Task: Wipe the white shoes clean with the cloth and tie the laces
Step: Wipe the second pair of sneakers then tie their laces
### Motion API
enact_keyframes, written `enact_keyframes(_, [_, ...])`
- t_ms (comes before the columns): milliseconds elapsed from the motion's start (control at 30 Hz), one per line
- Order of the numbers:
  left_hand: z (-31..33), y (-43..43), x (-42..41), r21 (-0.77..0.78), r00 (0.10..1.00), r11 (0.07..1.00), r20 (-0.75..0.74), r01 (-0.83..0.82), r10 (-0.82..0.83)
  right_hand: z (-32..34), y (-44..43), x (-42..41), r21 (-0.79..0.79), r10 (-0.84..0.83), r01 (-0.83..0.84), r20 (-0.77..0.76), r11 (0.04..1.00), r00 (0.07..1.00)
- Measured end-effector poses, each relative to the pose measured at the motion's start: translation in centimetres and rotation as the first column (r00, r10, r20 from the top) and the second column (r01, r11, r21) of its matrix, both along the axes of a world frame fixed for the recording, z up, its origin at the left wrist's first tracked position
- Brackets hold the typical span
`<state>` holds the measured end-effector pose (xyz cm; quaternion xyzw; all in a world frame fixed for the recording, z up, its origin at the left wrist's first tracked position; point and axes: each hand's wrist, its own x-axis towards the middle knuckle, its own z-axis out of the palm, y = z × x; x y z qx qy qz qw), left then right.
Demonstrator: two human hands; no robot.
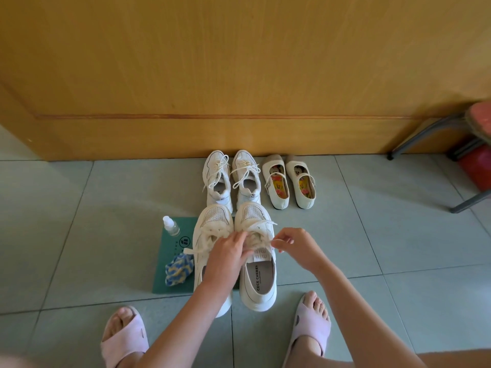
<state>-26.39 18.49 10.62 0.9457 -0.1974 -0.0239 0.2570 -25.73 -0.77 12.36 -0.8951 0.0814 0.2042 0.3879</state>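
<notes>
Head view, left hand point(228, 252) pinching laces point(259, 224), right hand point(296, 245) pinching a lace end point(274, 241)

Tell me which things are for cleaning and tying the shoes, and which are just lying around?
For the job: front white sneakers, their laces, cloth, spray bottle.
Just lying about: strap shoes, chair, back sneakers (maybe next).

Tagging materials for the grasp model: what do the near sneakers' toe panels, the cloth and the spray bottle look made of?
Toe panels: matte mesh, a fine hole grid shows. Cloth: soft fuzzy textile, blue-yellow, crumpled in folds. Spray bottle: likely clear plastic, see-through body, white cap; glass not excluded.
</notes>
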Motion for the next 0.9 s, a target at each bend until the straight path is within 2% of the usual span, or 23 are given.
enact_keyframes(133, [-0.1, 0.9, 0.8, -0.005, 0.996, 0.996, 0.010, 0.087, -0.087, -0.4, -0.4, 0.0, -0.118, -0.037, 0.034, -0.024, 0.992, 0.999])
enact_keyframes(200, [0.2, 1.1, 1.2, 0.057, 0.996, 0.995, 0.026, 0.080, -0.082, -0.4, -0.2, -0.1, -0.197, -0.024, 0.016, -0.038, 0.980, 0.999])
enact_keyframes(300, [0.9, 1.1, 1.3, 0.111, 0.997, 0.990, -0.001, 0.082, -0.082, -0.2, 0.1, -0.3, -0.237, 0.001, 0.004, 0.024, 0.972, 1.000])
enact_keyframes(367, [1.4, 1.1, 1.3, 0.031, 0.994, 0.996, -0.070, 0.084, -0.081, 0.3, 0.0, -0.1, -0.247, 0.051, -0.040, 0.036, 0.968, 0.998])
enact_keyframes(433, [2.2, 1.2, 1.3, -0.196, 0.963, 0.981, -0.263, -0.001, -0.052, 1.0, -0.4, 0.3, -0.254, 0.111, -0.106, 0.005, 0.961, 0.994])
enact_keyframes(500, [3.3, 0.9, 1.7, -0.411, 0.874, 0.896, -0.482, -0.169, -0.057, 1.8, -0.4, 0.7, -0.237, 0.162, -0.162, -0.018, 0.958, 0.987])
enact_keyframes(633, [3.0, 0.0, 2.1, -0.518, 0.657, 0.720, -0.745, -0.462, -0.114, 2.6, 0.6, 1.1, -0.212, 0.221, -0.217, -0.003, 0.953, 0.975])
enact_keyframes(700, [2.5, -0.4, 2.0, -0.539, 0.613, 0.652, -0.777, -0.534, -0.140, 2.8, 1.2, 1.2, -0.151, 0.209, -0.204, 0.018, 0.967, 0.978])
enact_keyframes(900, [1.8, -1.4, 1.9, -0.562, 0.664, 0.621, -0.743, -0.546, -0.089, 2.8, 2.1, 1.2, 0.038, 0.123, -0.127, 0.093, 0.991, 0.988])
